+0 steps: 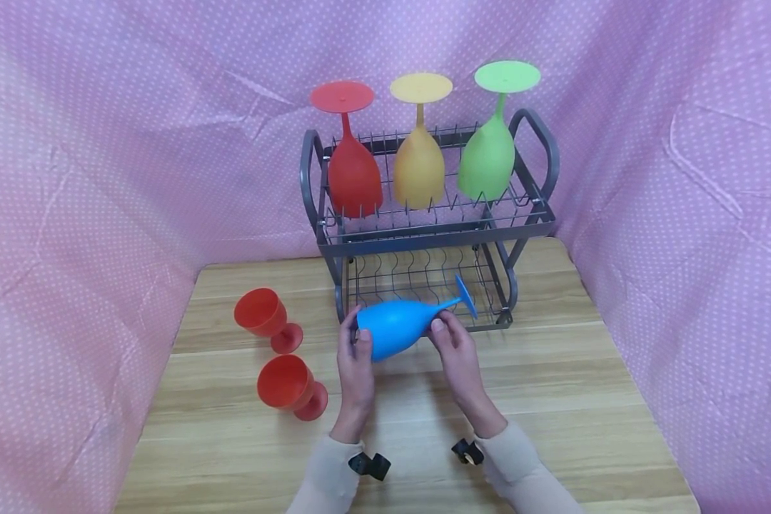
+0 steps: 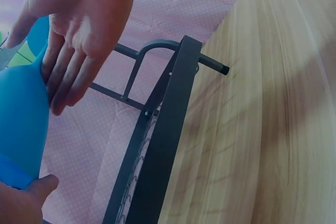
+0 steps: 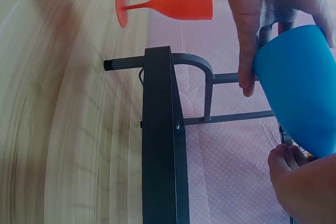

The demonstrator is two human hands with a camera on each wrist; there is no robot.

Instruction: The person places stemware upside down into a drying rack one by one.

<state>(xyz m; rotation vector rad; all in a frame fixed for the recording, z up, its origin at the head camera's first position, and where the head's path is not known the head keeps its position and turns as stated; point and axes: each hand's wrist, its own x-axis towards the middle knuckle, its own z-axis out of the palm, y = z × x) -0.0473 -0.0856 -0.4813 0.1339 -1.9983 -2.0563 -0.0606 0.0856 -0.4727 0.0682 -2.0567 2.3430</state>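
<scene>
A blue plastic wine glass (image 1: 395,327) is held on its side in the air, in front of the rack's lower tier. Its mouth points left and its round foot is up at the right. My left hand (image 1: 358,364) grips the bowl near the rim, thumb on the near side. At the other end, my right hand (image 1: 457,357) pinches the glass where bowl meets stem. The left wrist view shows the blue bowl (image 2: 21,114) between both hands. In the right wrist view, fingers of the left hand (image 3: 268,3) wrap the rim; the right hand's fingertips are partly hidden.
A dark two-tier dish rack (image 1: 437,239) stands at the back. Upside down on its top tier are a red glass (image 1: 355,175), a yellow glass (image 1: 419,171) and a green glass (image 1: 488,160). Two red glasses (image 1: 263,314) (image 1: 289,383) stand on the wooden table (image 1: 565,407) at left.
</scene>
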